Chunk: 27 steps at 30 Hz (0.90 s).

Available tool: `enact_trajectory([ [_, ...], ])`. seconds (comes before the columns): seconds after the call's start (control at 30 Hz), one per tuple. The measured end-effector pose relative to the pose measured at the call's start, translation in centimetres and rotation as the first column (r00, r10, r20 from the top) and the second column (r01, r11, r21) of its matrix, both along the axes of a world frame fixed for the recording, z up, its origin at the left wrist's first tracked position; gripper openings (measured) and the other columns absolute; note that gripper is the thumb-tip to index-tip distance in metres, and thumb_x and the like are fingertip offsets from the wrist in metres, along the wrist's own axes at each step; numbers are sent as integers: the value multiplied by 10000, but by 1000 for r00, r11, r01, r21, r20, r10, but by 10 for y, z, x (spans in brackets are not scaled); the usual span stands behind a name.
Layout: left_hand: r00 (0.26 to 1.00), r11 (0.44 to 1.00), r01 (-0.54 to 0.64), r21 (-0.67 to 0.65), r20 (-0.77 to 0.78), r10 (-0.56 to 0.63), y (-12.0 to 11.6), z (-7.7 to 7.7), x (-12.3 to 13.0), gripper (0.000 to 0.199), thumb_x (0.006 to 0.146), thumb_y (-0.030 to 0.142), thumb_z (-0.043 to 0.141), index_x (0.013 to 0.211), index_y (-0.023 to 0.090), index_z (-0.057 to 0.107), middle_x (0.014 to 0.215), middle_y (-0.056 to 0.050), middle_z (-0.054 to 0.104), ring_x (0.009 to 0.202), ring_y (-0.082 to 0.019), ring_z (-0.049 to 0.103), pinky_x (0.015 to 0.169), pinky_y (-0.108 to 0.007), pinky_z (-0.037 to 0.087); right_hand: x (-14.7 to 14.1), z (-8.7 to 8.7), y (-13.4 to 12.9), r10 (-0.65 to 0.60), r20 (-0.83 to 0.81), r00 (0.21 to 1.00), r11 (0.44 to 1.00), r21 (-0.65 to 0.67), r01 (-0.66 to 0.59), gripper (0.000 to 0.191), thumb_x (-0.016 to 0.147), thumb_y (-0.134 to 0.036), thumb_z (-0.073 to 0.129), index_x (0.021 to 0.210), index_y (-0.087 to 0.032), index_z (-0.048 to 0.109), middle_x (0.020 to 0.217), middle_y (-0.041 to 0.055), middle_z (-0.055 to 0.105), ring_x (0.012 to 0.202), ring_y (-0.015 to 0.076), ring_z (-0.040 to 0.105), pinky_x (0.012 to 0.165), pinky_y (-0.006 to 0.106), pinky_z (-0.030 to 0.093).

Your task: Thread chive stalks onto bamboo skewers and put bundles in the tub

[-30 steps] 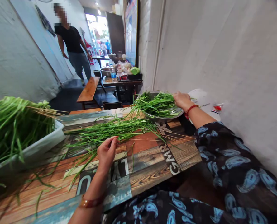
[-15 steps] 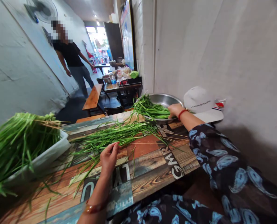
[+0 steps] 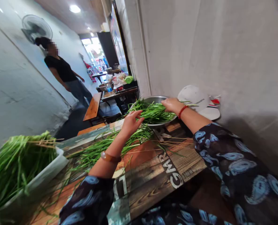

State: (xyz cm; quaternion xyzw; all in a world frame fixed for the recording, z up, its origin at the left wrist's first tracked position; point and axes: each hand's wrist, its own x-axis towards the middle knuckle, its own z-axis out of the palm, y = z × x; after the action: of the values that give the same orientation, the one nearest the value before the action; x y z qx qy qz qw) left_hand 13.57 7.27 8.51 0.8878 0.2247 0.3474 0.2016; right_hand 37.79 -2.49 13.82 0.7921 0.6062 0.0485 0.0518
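Note:
A metal bowl [image 3: 156, 99] at the table's far edge holds long green stalks [image 3: 156, 113]. Over the bowl's right side, my right hand [image 3: 172, 105] is closed round some of the stalks, whose ends stick out to the right. My left hand [image 3: 132, 122] is just left of the bowl, fingers spread, above the loose greens [image 3: 101, 147] spread on the patterned table [image 3: 150, 184]. Nothing shows in its grasp. Thin wooden skewers [image 3: 176, 142] lie on the table below the bowl.
A white tray [image 3: 41, 172] piled with greens stands at the left. A white cap [image 3: 192, 95] and a small red-and-clear packet [image 3: 215, 101] are right of the bowl. Beyond are a wooden bench [image 3: 93, 106], a cluttered table [image 3: 120, 92] and a person in black [image 3: 61, 68].
My left hand has moved up and right from the table greens towards the bowl and opened. My right hand has lifted slightly with stalks in it. The person has turned; the view has shifted.

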Motion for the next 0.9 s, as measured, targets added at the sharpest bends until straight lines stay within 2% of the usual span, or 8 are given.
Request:
enact_trajectory([
  [0.13,981,987,157,9,-115,-155,19,3,72,859,610,214,855,1409,169,544,1446,-164,537,1343,-350,515,1164,-478,390,3,8,5,35,-59,998,999,7,-34,351,785,-174,735,1133,-141,710,1181,180,725,1078,304,688,859,353,533],
  [0.27,964,968,235,-84,-108,-244,22,-7,123,1075,483,196,916,1453,111,460,1535,-224,436,1460,-392,375,1232,-519,275,1,9,10,75,-134,988,997,45,-69,386,752,-144,738,1135,-105,720,1147,188,739,1039,296,700,841,333,533],
  [0.37,964,944,263,-197,82,-252,20,-15,144,968,443,178,914,1343,144,560,1436,-160,564,1381,-362,483,1196,-487,334,0,13,11,145,-213,966,989,70,-133,389,740,-196,767,1122,-129,736,1074,127,767,970,258,709,809,295,537],
  [0.47,924,828,311,-467,354,-147,20,-24,149,594,469,159,877,1034,137,697,1045,-69,739,1059,-269,669,990,-373,498,12,24,6,227,-452,863,971,170,-167,360,827,-355,736,1131,-162,732,976,74,778,839,200,707,766,280,551],
  [0.6,865,716,320,-621,500,47,32,-32,134,301,580,240,827,814,126,675,735,-11,686,703,-138,637,739,-278,503,35,28,-7,341,-686,643,816,556,161,499,1015,-487,442,1328,-126,586,1179,151,715,895,188,715,798,321,575],
  [0.67,816,679,334,-654,561,139,38,-32,125,299,583,262,819,797,133,654,718,-7,678,666,-121,622,710,-268,498,37,12,-7,368,-638,676,702,668,248,538,1017,-469,436,1422,-119,493,1313,174,648,1052,210,694,914,349,559],
  [0.7,789,659,349,-666,589,177,41,-31,121,306,574,272,818,785,136,643,711,-6,677,660,-122,624,703,-270,501,34,0,-5,349,-619,704,710,665,232,586,983,-458,509,1452,-109,460,1350,184,625,1105,230,681,972,367,540],
  [0.9,639,589,454,-669,705,308,45,-14,111,309,533,252,814,743,155,610,730,0,697,701,-125,651,731,-271,523,-15,-83,40,219,-374,901,944,315,-98,1091,756,-460,799,1570,-30,214,1610,275,288,1494,353,320,1212,448,323],
])
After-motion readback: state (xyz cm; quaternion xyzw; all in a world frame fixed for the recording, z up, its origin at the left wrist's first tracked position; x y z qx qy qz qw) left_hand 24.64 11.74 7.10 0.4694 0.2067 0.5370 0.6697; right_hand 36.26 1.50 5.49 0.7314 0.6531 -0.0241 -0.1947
